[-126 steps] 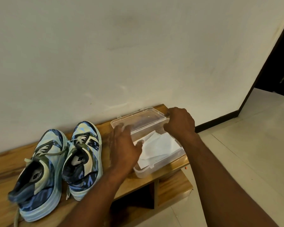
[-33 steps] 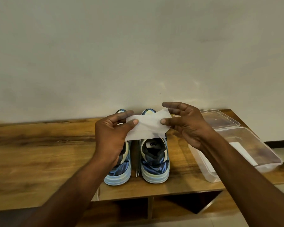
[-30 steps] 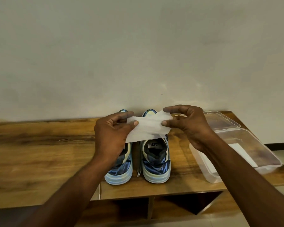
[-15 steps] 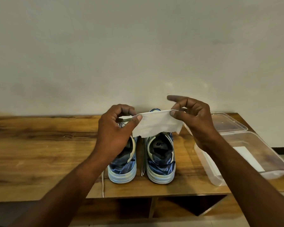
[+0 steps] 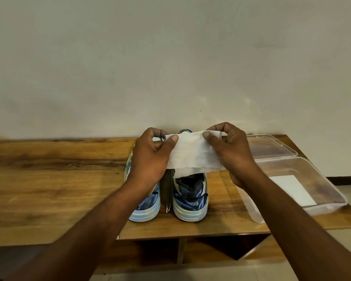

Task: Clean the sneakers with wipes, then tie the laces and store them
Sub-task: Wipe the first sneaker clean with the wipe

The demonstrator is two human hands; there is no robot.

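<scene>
Plain off-white wall, long wooden bench, pale tiled floor

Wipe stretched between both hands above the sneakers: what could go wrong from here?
1. Both hands, left and right, pinch the thin wipe taut; it might tear.
2. Loose lace ends lie between the sneakers and could snag during wiping.
3. The open wipe box sits at the bench corner beside the right forearm; a swing could knock it off.
</scene>
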